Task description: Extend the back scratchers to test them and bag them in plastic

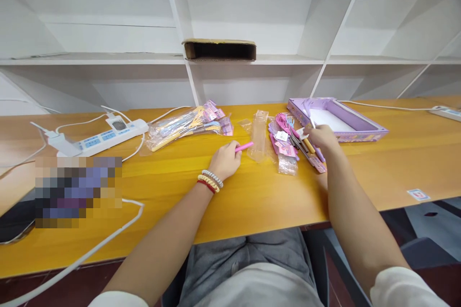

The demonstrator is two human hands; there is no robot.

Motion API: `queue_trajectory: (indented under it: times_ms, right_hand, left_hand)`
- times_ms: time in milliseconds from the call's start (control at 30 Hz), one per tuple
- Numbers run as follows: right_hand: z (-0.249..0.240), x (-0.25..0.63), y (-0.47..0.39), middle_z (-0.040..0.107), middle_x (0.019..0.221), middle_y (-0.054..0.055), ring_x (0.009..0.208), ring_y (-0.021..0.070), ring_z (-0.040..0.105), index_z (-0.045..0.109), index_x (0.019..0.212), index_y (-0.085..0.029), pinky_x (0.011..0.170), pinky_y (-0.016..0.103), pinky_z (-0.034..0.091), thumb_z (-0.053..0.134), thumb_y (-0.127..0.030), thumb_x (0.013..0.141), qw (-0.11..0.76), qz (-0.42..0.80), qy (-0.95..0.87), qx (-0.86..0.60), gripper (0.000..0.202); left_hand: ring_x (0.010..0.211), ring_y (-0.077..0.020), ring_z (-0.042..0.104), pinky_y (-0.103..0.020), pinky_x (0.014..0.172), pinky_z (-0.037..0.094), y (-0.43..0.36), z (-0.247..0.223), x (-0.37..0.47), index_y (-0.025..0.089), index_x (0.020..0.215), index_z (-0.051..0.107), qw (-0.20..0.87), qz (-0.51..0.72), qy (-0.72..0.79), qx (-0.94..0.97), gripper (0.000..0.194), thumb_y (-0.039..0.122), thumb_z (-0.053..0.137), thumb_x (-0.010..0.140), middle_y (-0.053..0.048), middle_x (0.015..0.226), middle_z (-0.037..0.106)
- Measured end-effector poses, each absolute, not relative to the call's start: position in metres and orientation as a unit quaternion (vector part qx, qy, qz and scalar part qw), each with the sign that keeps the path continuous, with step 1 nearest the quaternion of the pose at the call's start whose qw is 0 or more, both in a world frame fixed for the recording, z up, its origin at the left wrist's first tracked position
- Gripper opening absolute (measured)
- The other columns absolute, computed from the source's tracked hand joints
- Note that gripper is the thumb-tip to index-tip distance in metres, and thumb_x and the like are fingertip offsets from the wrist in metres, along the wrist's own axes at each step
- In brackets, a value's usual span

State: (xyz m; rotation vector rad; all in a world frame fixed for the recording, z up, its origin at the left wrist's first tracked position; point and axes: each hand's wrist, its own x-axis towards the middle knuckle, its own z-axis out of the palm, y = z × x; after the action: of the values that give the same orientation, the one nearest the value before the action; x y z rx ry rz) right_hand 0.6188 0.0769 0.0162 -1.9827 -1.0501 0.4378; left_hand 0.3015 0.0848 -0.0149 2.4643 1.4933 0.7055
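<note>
My left hand (226, 159) is closed on a pink stick (244, 147) above the middle of the table. To its right lies an opened clear plastic wrapper (258, 135). My right hand (321, 136) is closed around the end of a thin whitish-purple item (310, 114), at the near left corner of a purple box (367, 129). Just left of that hand is a pile with pink and purple cords (283, 122), pink tags (286, 148), dark rods and a yellow handle (308, 145). Several bagged items (190, 127) with yellow and blue parts lie farther left.
A white power strip (108, 138) with plugs and cables sits at the left, near a dark phone (17, 218) and a blurred patch. White shelves rise behind the table, holding a cardboard box (220, 43). Another strip (446, 112) is at far right.
</note>
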Motion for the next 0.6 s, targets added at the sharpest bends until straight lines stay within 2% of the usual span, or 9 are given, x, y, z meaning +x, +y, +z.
queue_trajectory:
  times_ms: [133, 233, 400, 600]
  right_hand:
    - [0.012, 0.614, 0.080, 0.058, 0.058, 0.007, 0.057, 0.0182, 0.056, 0.062, 0.065, -0.013, 0.048, 0.026, 0.036, 0.069, -0.036, 0.059, 0.158, 0.141, -0.462, -0.861, 0.025]
    - [0.011, 0.613, 0.084, 0.064, 0.067, 0.010, 0.063, 0.0210, 0.060, 0.066, 0.073, -0.011, 0.049, 0.028, 0.039, 0.070, -0.036, 0.058, 0.082, 0.148, -0.482, -0.860, 0.029]
    - [0.007, 0.612, 0.086, 0.065, 0.072, 0.012, 0.067, 0.0205, 0.062, 0.066, 0.072, -0.011, 0.051, 0.027, 0.040, 0.068, -0.036, 0.060, 0.092, 0.120, -0.511, -0.846, 0.027]
    - [-0.001, 0.604, 0.090, 0.058, 0.056, 0.005, 0.055, 0.0150, 0.054, 0.060, 0.065, -0.014, 0.048, 0.024, 0.034, 0.066, -0.040, 0.067, 0.183, 0.137, -0.503, -0.833, 0.027]
  left_hand:
    - [0.079, -0.0193, 0.061, -0.030, 0.068, 0.042, 0.084, -0.016, 0.301, 0.022, 0.100, 0.056, 0.087, 0.229, 0.506, 0.827, 0.018, 0.028, 0.045, 0.088, -0.005, 0.091, 0.067]
    - [0.080, -0.0190, 0.060, -0.030, 0.071, 0.042, 0.083, -0.016, 0.301, 0.022, 0.099, 0.057, 0.090, 0.231, 0.501, 0.829, 0.017, 0.027, 0.045, 0.087, -0.004, 0.090, 0.066]
    - [0.085, -0.0183, 0.058, -0.029, 0.076, 0.043, 0.082, -0.015, 0.301, 0.020, 0.092, 0.063, 0.074, 0.243, 0.490, 0.834, 0.018, 0.028, 0.049, 0.085, -0.005, 0.091, 0.064]
    - [0.080, -0.0175, 0.057, -0.029, 0.072, 0.043, 0.083, -0.014, 0.301, 0.020, 0.092, 0.068, 0.067, 0.215, 0.502, 0.835, 0.023, 0.031, 0.049, 0.085, -0.005, 0.088, 0.062]
